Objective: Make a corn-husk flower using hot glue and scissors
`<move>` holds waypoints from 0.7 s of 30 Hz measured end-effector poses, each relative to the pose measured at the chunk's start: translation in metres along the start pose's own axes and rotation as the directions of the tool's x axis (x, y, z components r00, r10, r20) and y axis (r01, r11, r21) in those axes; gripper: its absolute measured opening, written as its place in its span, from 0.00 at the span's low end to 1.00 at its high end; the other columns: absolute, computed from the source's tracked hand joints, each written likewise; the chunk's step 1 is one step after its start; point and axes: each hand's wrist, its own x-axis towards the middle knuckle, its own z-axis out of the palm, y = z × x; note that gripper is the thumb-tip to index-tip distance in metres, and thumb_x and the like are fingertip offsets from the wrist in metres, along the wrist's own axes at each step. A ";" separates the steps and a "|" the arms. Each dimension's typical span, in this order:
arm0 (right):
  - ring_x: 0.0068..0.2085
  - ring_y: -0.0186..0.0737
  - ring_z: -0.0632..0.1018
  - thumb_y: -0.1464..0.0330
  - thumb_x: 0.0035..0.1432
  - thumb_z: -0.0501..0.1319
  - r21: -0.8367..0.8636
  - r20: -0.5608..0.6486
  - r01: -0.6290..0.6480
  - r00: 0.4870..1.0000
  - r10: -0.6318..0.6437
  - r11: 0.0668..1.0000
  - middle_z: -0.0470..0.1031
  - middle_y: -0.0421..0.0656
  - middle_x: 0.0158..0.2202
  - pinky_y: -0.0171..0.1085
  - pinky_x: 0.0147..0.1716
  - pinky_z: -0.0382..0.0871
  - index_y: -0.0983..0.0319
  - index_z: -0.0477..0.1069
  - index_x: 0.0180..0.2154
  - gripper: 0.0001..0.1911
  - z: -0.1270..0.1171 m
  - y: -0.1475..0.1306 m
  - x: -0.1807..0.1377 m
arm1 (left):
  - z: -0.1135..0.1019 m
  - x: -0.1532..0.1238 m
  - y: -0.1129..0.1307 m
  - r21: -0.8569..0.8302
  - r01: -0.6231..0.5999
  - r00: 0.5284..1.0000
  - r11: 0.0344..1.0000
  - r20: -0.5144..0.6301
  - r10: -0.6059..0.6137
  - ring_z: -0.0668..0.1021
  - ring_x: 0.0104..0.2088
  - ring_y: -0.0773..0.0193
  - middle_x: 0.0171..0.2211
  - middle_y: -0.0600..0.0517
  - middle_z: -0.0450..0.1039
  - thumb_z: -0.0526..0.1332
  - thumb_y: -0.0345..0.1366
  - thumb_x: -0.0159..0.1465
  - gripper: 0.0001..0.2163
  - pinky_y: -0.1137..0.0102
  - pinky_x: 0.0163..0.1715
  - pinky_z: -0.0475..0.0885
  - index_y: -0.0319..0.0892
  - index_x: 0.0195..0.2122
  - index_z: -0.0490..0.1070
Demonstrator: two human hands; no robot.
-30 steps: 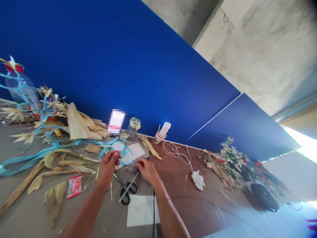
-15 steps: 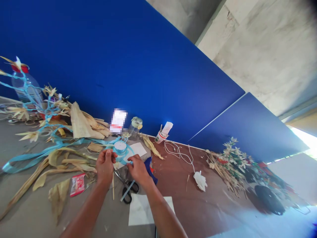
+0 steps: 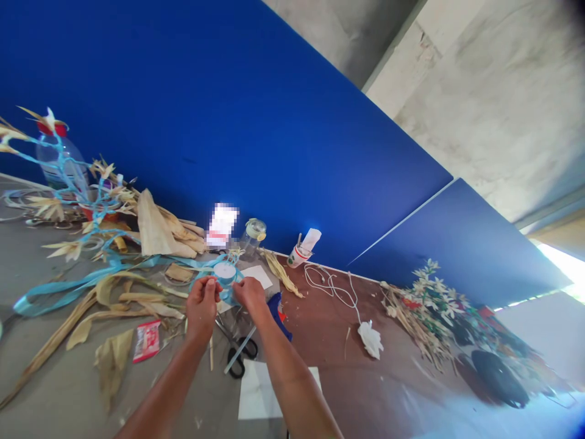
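Observation:
My left hand (image 3: 202, 305) is closed in a pinch just in front of a spool of light blue ribbon (image 3: 225, 272). Close on its right, my right hand (image 3: 249, 296) has thumb and fingers pressed together. Whatever sits between the fingertips of either hand is too small to make out. Below the hands lie scissors with black handles (image 3: 236, 366), partly hidden. A pale blue strip (image 3: 239, 351) slants across them and runs up beneath my right forearm. A blue and red object (image 3: 278, 317), partly covered, lies beside my right wrist.
Dried corn husks (image 3: 107, 366), a red packet (image 3: 147, 341) and loose blue ribbon (image 3: 50, 299) lie left. White paper (image 3: 258, 390) is in front. A lidded jar (image 3: 253, 238), a paper cup (image 3: 298, 256) and a white cable (image 3: 336, 289) stand or lie toward the blue partition (image 3: 228, 110).
My hands have come closer together, the right one moving up and toward the left. The whole view has shifted slightly.

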 end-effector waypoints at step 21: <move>0.35 0.40 0.77 0.70 0.53 0.55 0.404 -0.323 0.147 0.946 -0.009 0.903 0.78 0.45 0.33 0.36 0.39 0.68 0.63 0.74 0.33 0.09 -0.019 0.047 -0.013 | 0.005 -0.006 0.001 0.198 0.072 0.990 0.978 0.106 -0.094 0.69 0.22 0.65 0.23 0.56 0.68 0.60 0.47 0.53 0.15 0.71 0.21 0.63 0.42 0.36 0.72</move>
